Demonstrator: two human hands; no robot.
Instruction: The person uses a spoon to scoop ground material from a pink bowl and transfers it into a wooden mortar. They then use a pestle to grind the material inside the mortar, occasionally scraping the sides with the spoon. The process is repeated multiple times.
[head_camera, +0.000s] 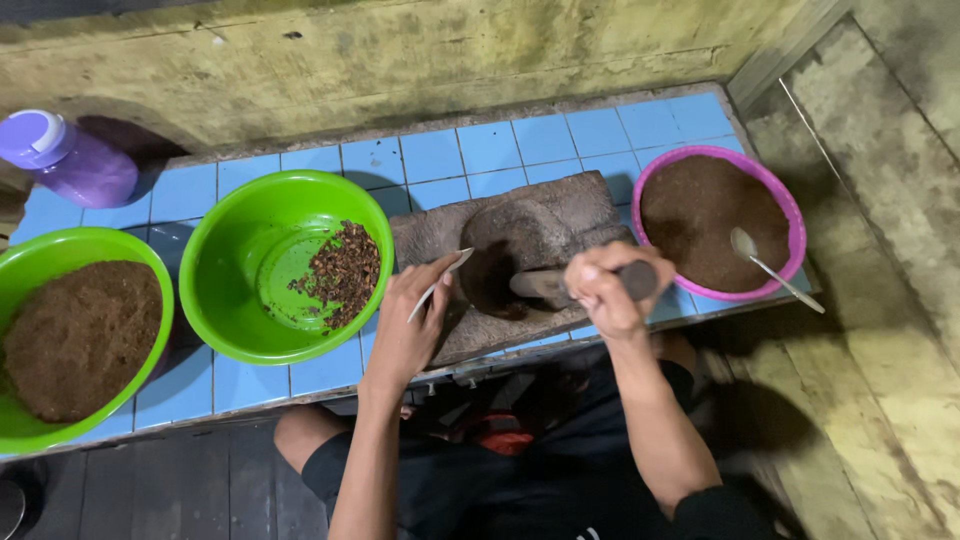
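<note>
A grey stone mortar slab (560, 205) lies on the blue tiled counter (440, 155), with a dark hollow holding brown ground matter (490, 285). My right hand (608, 288) grips a stone pestle (545, 283) whose head rests in the hollow. My left hand (410, 320) rests on the slab's left edge and holds a metal spoon (440, 283) pointed toward the hollow.
A green bowl (225, 290) with dark brown bits stands left of the slab. Another green bowl (60, 250) of brown powder sits at far left. A pink bowl (790, 215) of brown powder with a spoon (770, 265) is on the right. A purple bottle (70, 160) stands back left.
</note>
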